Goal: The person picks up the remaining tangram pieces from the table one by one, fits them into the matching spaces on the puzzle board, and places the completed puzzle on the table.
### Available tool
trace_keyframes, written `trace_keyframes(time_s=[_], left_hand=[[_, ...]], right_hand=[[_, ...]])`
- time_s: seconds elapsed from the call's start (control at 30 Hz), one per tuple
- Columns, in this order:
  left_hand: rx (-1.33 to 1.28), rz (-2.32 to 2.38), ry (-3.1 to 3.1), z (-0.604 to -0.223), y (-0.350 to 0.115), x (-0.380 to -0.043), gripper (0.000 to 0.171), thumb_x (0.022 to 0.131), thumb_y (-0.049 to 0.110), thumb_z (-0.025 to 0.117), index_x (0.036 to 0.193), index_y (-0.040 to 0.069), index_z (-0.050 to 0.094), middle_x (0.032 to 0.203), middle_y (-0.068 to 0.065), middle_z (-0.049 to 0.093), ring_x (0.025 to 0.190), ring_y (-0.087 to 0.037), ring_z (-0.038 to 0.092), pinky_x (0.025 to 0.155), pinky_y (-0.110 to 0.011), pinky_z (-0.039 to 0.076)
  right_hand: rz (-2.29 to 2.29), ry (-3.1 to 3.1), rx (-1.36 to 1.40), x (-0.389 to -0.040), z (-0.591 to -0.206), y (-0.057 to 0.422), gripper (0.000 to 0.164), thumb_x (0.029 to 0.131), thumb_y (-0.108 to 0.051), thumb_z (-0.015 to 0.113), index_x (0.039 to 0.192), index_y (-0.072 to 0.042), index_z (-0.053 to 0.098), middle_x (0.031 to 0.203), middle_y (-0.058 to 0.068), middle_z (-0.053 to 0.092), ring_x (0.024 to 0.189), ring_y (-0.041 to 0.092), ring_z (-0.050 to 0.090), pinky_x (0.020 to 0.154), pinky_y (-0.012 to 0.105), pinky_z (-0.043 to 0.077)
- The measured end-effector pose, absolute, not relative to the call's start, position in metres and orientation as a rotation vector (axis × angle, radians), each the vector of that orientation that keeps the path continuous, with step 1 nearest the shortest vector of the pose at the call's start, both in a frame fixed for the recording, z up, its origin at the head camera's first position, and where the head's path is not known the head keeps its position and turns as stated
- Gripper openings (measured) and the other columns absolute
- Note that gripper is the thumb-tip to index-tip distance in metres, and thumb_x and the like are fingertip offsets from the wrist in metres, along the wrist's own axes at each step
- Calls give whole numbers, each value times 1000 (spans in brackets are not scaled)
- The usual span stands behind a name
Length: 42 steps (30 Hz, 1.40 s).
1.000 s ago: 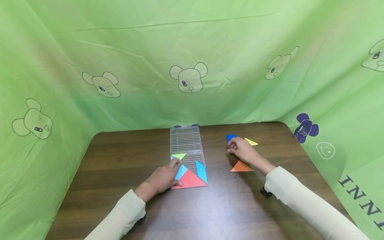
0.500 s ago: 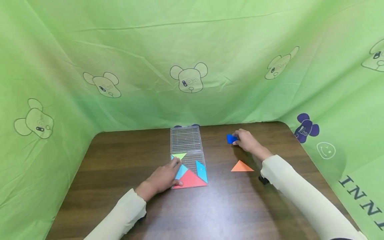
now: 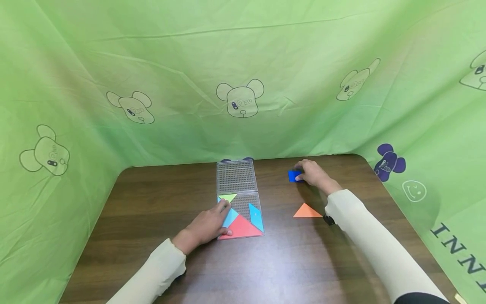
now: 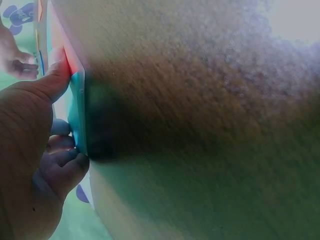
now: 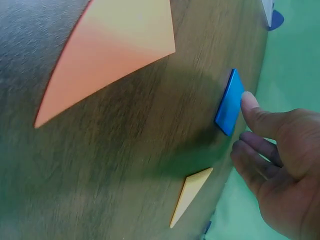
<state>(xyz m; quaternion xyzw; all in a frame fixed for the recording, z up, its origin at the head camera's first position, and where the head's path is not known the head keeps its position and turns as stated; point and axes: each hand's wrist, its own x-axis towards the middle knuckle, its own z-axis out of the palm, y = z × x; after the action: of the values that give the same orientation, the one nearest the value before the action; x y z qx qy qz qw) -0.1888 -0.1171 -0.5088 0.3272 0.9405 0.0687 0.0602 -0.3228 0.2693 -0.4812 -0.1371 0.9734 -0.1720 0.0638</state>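
My left hand [image 3: 206, 223] rests over the left side of a clear gridded tangram case [image 3: 241, 203], its thumb on a red triangle [image 3: 244, 228]. Also in the case are light-blue pieces [image 3: 256, 217] and a light-green triangle [image 3: 228, 197], partly covered by my fingers. To the right, my right hand [image 3: 313, 174] is at a dark-blue four-sided piece [image 3: 292, 176] on the table. In the right wrist view the thumb tip meets that piece's edge, while the other fingers are loosely bent beside it. A yellow triangle [image 5: 190, 196] lies near these fingers, hidden in the head view.
An orange triangle [image 3: 306, 211] lies on the brown wooden table [image 3: 171, 181] nearer than the blue piece. The case's other half [image 3: 236, 177] lies open behind the filled half. Green printed cloth [image 3: 182, 126] surrounds the table's back and sides.
My right hand has shifted away from me and slightly right, then settled at the blue piece. The yellow triangle has become covered from the head view. My left hand stays in place.
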Motion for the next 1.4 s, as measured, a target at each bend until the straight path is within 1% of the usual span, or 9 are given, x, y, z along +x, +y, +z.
trace_keyframes(time_s=[0.17, 0.3, 0.43, 0.57, 0.8, 0.9, 1.03, 1.17, 1.4], left_hand=[[973, 195, 2848, -509, -117, -190, 85, 85, 57, 61, 147, 3, 37, 139, -8, 39, 94, -17, 62, 84, -31, 55], [977, 190, 2852, -510, -117, -190, 85, 85, 56, 62, 147, 3, 37, 139, -8, 39, 98, -17, 61, 83, -31, 55], [987, 192, 2857, -510, -117, -190, 85, 85, 57, 62, 146, 3, 37, 137, -7, 40, 93, -16, 62, 79, -30, 56], [989, 192, 2865, -509, -116, -190, 86, 85, 57, 62, 146, 2, 38, 137, -8, 39, 89, -16, 63, 78, -30, 56], [980, 174, 2871, -510, -117, -190, 88, 85, 59, 61, 146, 1, 37, 142, -9, 37, 88, -17, 65, 79, -31, 56], [969, 177, 2869, -511, -118, -189, 88, 85, 59, 60, 146, 1, 37, 143, -9, 35, 88, -17, 65, 79, -31, 56], [960, 180, 2866, -511, -118, -189, 88, 85, 60, 59, 147, 1, 36, 146, -10, 34, 89, -18, 66, 80, -31, 56], [955, 182, 2867, -511, -118, -190, 89, 85, 60, 60, 147, 2, 35, 147, -10, 33, 87, -18, 66, 80, -31, 56], [962, 178, 2867, -512, -118, -190, 89, 85, 60, 59, 147, 1, 35, 147, -11, 33, 88, -18, 67, 82, -32, 56]], right_hand=[[-506, 2915, -411, -328, -487, 267, 50, 81, -14, 78, 123, 6, 60, 119, 26, 56, 113, 41, 54, 100, 53, 43], [-485, 2906, -411, -330, -489, 265, 49, 80, -15, 79, 122, 4, 62, 121, 26, 54, 114, 42, 53, 100, 54, 43], [-482, 2924, -391, -331, -490, 263, 46, 78, -14, 80, 116, 4, 63, 119, 25, 54, 113, 42, 51, 99, 54, 44], [-528, 2930, -366, -331, -490, 262, 45, 74, -11, 83, 108, 5, 60, 110, 22, 56, 105, 37, 54, 95, 51, 46], [-628, 2937, -386, -329, -485, 260, 27, 77, -9, 81, 91, 1, 61, 86, 14, 61, 83, 27, 57, 75, 40, 50], [-677, 2917, -390, -328, -484, 259, 20, 79, -8, 78, 87, -1, 61, 83, 12, 63, 80, 25, 59, 74, 38, 50], [-733, 2887, -381, -323, -483, 258, 19, 80, -8, 77, 88, -1, 61, 84, 12, 65, 81, 24, 60, 75, 39, 51], [-806, 2844, -357, -318, -481, 256, 21, 80, -7, 76, 95, -1, 63, 88, 13, 65, 83, 24, 60, 75, 36, 51], [-898, 2770, -288, -314, -482, 259, 18, 86, -5, 69, 102, 1, 65, 90, 13, 62, 81, 20, 58, 63, 24, 52]])
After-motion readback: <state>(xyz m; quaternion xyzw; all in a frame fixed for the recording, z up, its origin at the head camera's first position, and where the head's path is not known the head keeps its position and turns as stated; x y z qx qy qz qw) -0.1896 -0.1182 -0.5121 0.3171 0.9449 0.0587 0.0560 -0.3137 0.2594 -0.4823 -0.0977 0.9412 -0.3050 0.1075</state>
